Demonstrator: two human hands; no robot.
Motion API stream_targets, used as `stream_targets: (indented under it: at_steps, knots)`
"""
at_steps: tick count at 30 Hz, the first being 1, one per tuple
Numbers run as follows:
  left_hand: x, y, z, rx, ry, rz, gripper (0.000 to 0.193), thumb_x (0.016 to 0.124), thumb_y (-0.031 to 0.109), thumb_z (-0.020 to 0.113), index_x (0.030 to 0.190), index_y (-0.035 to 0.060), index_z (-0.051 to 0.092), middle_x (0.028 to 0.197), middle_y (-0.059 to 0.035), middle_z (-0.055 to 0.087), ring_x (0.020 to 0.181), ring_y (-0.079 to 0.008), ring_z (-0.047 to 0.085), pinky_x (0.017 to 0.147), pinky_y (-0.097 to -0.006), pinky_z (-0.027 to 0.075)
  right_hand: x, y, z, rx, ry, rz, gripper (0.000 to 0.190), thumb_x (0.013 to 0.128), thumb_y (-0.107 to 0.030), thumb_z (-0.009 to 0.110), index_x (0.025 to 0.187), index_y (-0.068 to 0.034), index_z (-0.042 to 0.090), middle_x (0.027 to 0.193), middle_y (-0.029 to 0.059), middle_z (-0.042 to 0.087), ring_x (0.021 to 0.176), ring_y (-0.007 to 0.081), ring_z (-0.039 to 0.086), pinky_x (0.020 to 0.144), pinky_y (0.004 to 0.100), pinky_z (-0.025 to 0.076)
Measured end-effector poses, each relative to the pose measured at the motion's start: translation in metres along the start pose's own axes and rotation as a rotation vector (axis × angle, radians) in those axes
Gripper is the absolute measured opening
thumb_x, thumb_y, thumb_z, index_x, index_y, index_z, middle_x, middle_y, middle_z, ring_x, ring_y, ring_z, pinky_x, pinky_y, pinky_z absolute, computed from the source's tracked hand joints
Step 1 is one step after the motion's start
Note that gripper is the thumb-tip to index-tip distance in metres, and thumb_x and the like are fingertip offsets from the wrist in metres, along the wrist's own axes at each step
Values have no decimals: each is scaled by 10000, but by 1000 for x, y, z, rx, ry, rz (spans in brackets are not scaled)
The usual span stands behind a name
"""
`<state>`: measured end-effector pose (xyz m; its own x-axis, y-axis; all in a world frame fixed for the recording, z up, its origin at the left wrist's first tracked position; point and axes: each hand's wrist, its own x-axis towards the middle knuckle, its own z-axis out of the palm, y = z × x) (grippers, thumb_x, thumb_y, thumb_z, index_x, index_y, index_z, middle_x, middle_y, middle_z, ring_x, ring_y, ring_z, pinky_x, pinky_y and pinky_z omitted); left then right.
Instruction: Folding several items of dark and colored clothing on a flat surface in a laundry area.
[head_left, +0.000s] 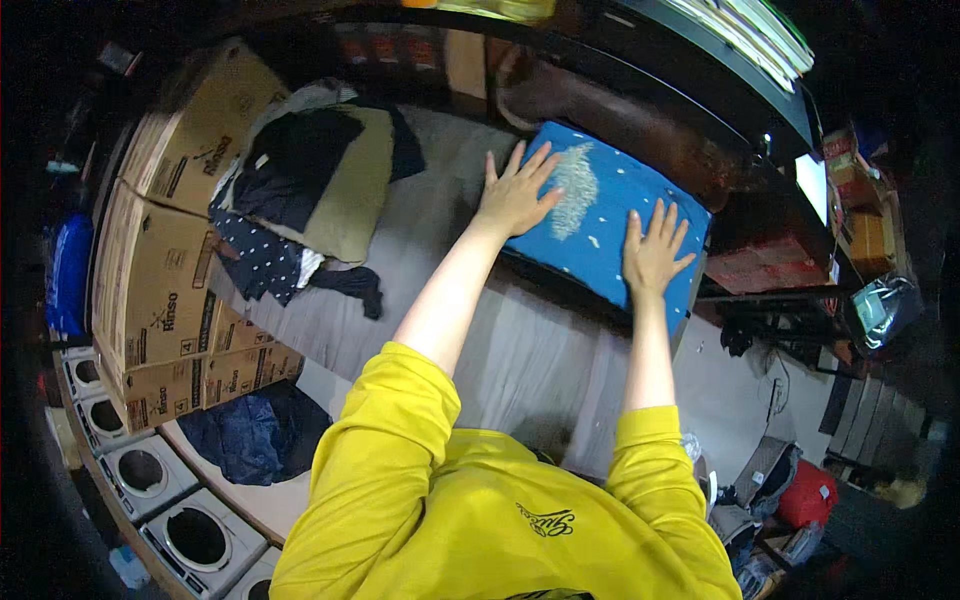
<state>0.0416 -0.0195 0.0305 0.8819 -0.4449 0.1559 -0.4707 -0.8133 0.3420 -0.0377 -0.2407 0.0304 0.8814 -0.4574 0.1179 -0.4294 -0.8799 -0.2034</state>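
Observation:
A blue cloth (611, 206) with small white marks and a pale fuzzy patch lies spread on a raised block-like surface before me. Flat on its left part rests my left hand (517, 191), fingers spread, beside the pale patch. My right hand (654, 251) lies on the cloth nearer its right end, also with fingers apart. Neither hand grips anything. Left of my hands is a pile of folded clothes (307, 172), dark and olive, with a dark polka-dot garment (259, 251) at its lower edge.
Stacked cardboard cartons (169, 292) stand at the left. Below them are a dark blue garment (255, 435) and a row of front-loading machines (199, 536). A dark shelf (720, 97) runs along the far side. A red bag (806, 495) lies at the lower right.

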Motion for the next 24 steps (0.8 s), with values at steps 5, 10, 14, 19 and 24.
stream_targets:
  at_steps: [5,10,14,19,24]
  knots:
    - [-80,-65,-44,32,-136,-184,638,965,524,285,1490,176,182,1547,-83,178,1426,-324,122,1108,-617,49,-12,10,-20,-11,-101,-52,601,968,-517,284,1484,-214,223,1555,64,168,1438,273,118,1079,649,43]
    - [-180,-165,-102,221,193,-295,1000,668,412,750,1474,131,228,1531,-164,183,1419,-374,118,1059,-671,144,-72,19,-27,-29,-133,40,600,976,-484,287,1471,-146,256,1546,107,184,1433,288,132,1083,636,48]
    - [-230,-249,-150,278,111,-310,871,627,240,779,1387,137,365,1474,-91,309,1374,-275,266,1041,-608,240,-136,-34,-20,2,173,-28,576,951,-407,432,1374,-18,391,1504,184,253,1416,328,174,1102,585,105]
    - [-220,-306,-171,10,299,-52,226,665,84,705,872,65,618,966,-83,599,973,-281,556,808,-401,453,-189,-189,-13,259,155,-568,497,843,-207,642,1264,-6,471,1416,198,383,1352,364,304,1090,509,236]
    - [-235,-310,-182,-197,384,109,185,662,11,649,836,37,590,892,-113,610,907,-306,574,786,-406,468,-191,-368,0,477,-26,-918,542,766,-113,647,1269,-20,470,1402,182,405,1328,344,352,1077,480,287]
